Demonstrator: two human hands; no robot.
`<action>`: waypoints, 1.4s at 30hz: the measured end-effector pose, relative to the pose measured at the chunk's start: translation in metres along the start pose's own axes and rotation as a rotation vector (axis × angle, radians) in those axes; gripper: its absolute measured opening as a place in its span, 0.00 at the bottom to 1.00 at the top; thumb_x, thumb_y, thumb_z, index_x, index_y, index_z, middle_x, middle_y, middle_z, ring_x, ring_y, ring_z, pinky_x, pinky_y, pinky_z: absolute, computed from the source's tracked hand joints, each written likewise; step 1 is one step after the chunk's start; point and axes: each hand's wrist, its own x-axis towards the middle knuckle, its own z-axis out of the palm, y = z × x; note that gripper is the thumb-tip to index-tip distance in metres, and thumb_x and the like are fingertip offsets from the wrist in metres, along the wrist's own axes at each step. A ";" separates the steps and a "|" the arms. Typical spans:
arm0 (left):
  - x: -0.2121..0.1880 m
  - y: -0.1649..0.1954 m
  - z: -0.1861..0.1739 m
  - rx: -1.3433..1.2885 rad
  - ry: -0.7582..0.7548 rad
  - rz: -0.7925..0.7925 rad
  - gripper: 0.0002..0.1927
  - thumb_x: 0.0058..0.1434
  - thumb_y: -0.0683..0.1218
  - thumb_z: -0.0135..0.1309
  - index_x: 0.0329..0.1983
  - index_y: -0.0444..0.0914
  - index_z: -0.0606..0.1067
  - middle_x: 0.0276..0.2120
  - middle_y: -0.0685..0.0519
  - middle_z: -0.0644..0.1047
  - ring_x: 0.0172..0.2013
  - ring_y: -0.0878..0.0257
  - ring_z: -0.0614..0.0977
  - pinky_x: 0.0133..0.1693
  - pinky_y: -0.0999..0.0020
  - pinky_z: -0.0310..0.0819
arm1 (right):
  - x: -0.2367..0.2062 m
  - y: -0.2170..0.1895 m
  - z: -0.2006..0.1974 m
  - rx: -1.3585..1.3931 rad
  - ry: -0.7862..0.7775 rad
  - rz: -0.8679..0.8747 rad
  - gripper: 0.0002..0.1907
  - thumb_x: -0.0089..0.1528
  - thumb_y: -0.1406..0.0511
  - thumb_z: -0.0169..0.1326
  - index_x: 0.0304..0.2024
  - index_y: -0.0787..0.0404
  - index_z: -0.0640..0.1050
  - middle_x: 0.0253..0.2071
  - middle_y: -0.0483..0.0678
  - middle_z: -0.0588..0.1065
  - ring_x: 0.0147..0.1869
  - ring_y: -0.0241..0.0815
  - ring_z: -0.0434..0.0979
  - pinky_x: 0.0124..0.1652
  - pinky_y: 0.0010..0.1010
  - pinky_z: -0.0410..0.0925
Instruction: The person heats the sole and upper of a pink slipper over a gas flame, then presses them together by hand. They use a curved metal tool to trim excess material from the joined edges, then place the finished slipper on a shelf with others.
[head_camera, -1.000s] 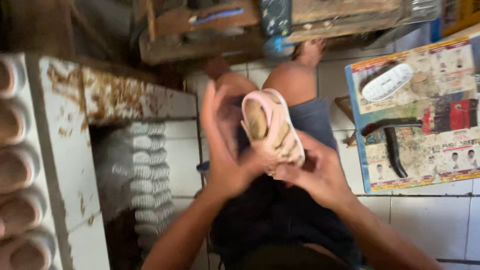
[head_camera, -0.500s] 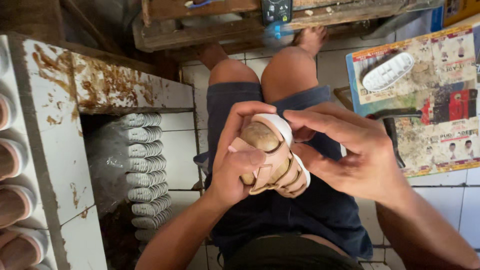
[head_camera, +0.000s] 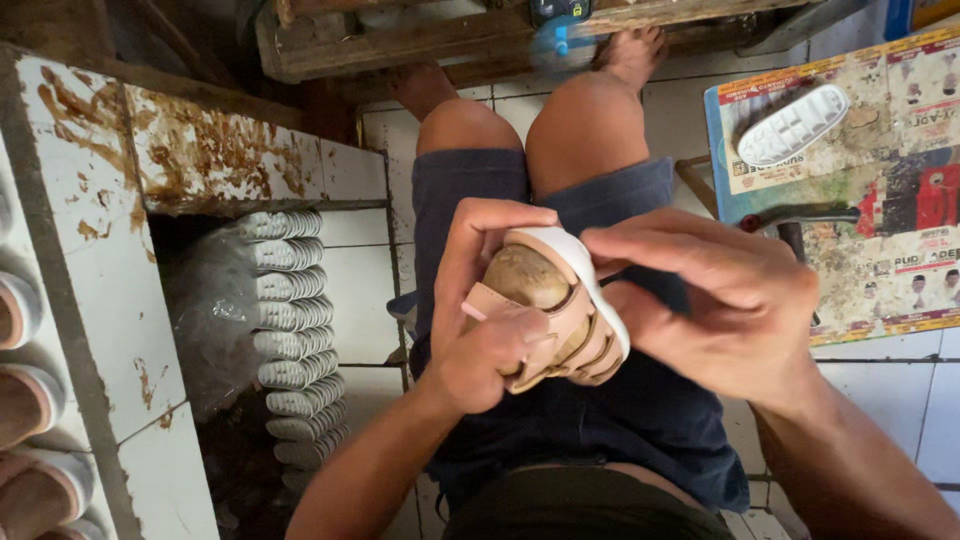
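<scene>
Left hand (head_camera: 480, 340) clamps a pink sandal (head_camera: 555, 310) above the lap; right hand (head_camera: 730, 300), fingers curled, presses its white sole.

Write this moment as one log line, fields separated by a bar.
left hand: grips sandal on last | right hand: fingers at sole edge | white sole: on board | place: over lap

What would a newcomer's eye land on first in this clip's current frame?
At centre, the left hand grips a small pink strappy sandal with a white sole over the lap, while the right hand presses its sole edge. Next, a stack of white soles sits in the dark cubby at left. A loose white sole lies on the printed board upper right.
</scene>
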 end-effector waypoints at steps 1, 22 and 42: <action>0.002 -0.001 0.001 0.008 -0.001 0.040 0.28 0.61 0.44 0.53 0.64 0.32 0.63 0.48 0.46 0.73 0.47 0.63 0.77 0.52 0.68 0.73 | 0.001 -0.001 0.001 0.060 0.021 0.016 0.18 0.63 0.77 0.58 0.56 0.69 0.78 0.47 0.56 0.80 0.48 0.41 0.84 0.47 0.24 0.77; 0.013 -0.068 0.019 0.847 -0.046 0.895 0.50 0.56 0.62 0.72 0.69 0.45 0.53 0.55 0.38 0.64 0.55 0.41 0.71 0.60 0.40 0.68 | -0.188 0.280 -0.144 -0.961 0.092 0.536 0.38 0.60 0.67 0.67 0.72 0.66 0.71 0.43 0.65 0.74 0.46 0.63 0.75 0.42 0.50 0.70; 0.035 -0.064 -0.042 -0.287 0.057 -0.408 0.32 0.53 0.47 0.52 0.62 0.33 0.68 0.48 0.48 0.73 0.49 0.61 0.75 0.55 0.69 0.70 | 0.008 0.085 -0.025 0.545 -0.026 0.702 0.14 0.60 0.69 0.57 0.47 0.70 0.82 0.51 0.67 0.80 0.49 0.59 0.87 0.48 0.47 0.78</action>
